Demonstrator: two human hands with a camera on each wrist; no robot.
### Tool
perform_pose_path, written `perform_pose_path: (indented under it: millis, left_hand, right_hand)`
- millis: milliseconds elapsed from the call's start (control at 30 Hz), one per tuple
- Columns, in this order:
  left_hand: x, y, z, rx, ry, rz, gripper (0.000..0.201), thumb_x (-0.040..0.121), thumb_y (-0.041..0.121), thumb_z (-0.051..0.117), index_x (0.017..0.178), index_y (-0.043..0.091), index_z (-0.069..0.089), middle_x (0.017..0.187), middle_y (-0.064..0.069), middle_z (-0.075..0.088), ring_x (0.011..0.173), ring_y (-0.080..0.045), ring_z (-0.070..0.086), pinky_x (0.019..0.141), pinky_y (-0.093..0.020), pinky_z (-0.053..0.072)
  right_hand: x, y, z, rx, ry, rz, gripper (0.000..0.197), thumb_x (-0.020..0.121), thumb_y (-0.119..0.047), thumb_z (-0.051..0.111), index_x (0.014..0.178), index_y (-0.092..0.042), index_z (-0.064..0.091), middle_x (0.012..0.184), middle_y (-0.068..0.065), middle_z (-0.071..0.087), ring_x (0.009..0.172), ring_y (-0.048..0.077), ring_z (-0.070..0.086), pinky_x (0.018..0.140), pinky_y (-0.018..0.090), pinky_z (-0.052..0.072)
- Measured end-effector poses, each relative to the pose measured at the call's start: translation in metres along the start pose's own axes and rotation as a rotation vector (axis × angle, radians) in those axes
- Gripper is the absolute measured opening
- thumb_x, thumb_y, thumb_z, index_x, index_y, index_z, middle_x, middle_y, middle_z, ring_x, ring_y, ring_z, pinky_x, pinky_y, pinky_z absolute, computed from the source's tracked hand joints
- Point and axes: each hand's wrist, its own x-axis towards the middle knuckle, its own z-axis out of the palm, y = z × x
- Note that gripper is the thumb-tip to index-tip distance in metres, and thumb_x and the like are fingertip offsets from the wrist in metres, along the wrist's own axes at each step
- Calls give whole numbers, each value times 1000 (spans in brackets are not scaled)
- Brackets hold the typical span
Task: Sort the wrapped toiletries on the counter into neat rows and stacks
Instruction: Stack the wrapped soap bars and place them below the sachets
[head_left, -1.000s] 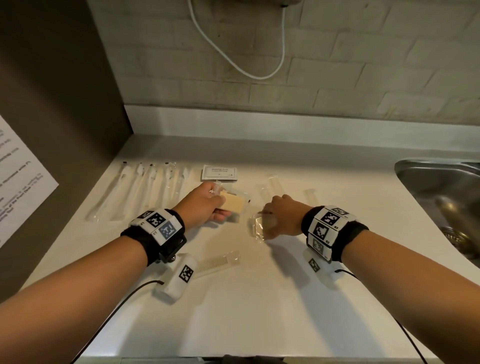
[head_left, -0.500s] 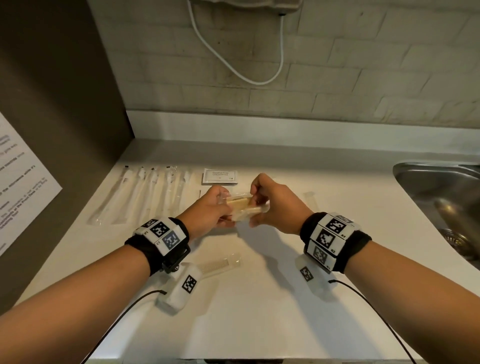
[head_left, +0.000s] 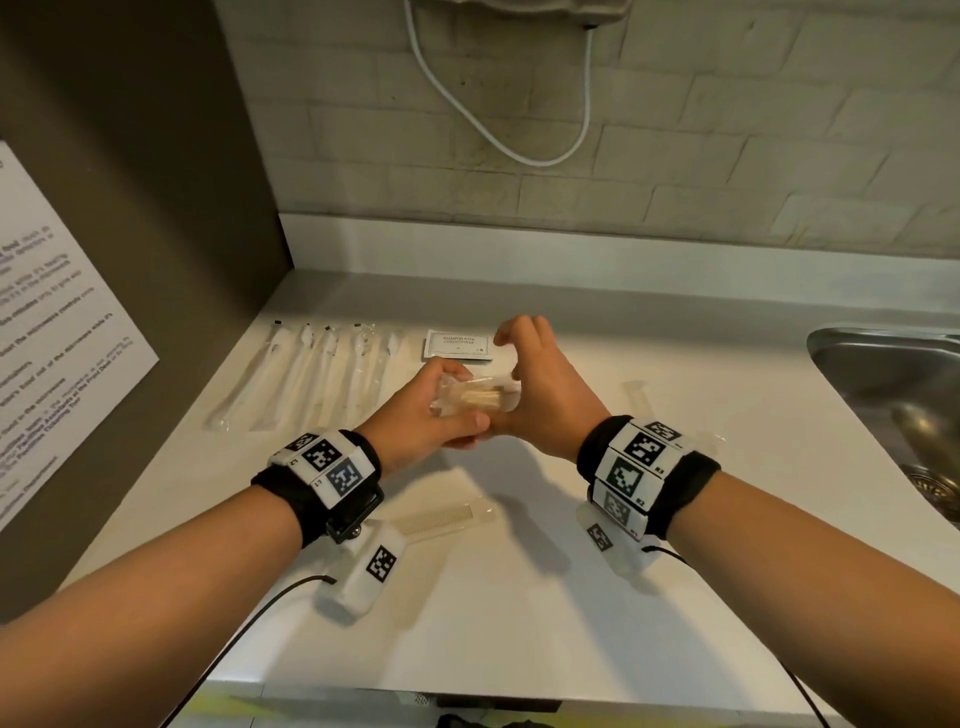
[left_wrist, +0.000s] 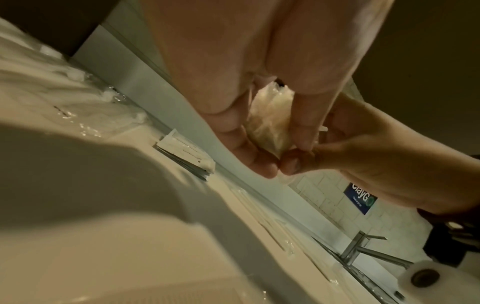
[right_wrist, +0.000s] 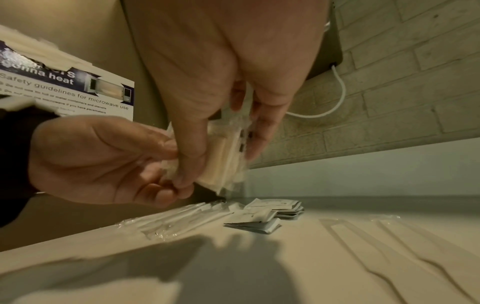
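Leftmost in the head view, a printed notice (head_left: 62, 332) hangs on the dark side panel at the left edge of the frame. Next along, toward the upper left of the white counter (head_left: 519, 597), a row of long wrapped toothbrushes (head_left: 306, 379) lies side by side, and just to their right sits a stack of white sachets (head_left: 457, 344); the right wrist view shows two such sachet piles (right_wrist: 265, 218) beside the wrapped row. Below these, near the lower middle of the frame, a wrapped comb (head_left: 441, 517) lies flat on the counter, half under the left wrist. At the centre, raised above the counter, the left hand (head_left: 431, 415) holds a bundle of clear-wrapped tan packets (head_left: 475, 399), thumb on one side and fingers curled on the other, as the left wrist view confirms (left_wrist: 270, 131). The right hand (head_left: 545, 395) meets it from the right: its thumb and lower fingers pinch the same bundle (right_wrist: 223, 156), while the upper fingers stay spread and lifted above it. Farther right, another clear-wrapped long item (head_left: 641, 397) lies on the counter, well apart from the toothbrush row. At the right edge of the frame sits a steel sink (head_left: 883, 374).
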Motion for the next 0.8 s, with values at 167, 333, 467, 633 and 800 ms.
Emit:
perform_pose_path:
  millis: [167,333,467,633,800]
  left_hand:
    - [-6,-10,-16,107,-87,-42,40,85,14,73,118,14,49,115,-11,66,96,-23,68,85,-36,59]
    - [-7,-24,-27,402,-94,-52,41,80,30,79,111,21,56,102,3,68,79,-9,61,70,-20,45]
    - [-6,-30,-29,634,-18,-34,42,75,25,83,109,21,57,94,11,64,81,-10,61,68,-18,46]
    - [-5,-34,-27,792,-57,-77,51,82,21,74,123,20,45,110,4,58,93,-16,59,76,-24,46]
    - [0,-40,-26,913,-117,-67,48,85,22,66,128,16,44,115,0,44,103,-18,50,85,-29,42]
  right_hand:
    - [3,1,3,-158,-326,67,71,61,-40,87,122,-23,54,115,-3,62,96,17,59,81,32,51]
    - [-1,-1,24,-316,-450,43,41,72,-44,78,100,-19,62,89,0,67,78,20,59,63,28,42]
    - [1,-1,41,-315,-419,33,37,71,-39,79,95,-20,58,86,-2,61,79,21,56,63,29,40]
    - [3,1,53,-221,-413,101,52,60,-35,89,98,-15,59,93,0,56,83,18,51,70,27,39]
    - [3,1,55,-204,-413,80,51,66,-28,84,108,-10,62,104,6,61,86,16,50,72,25,40]
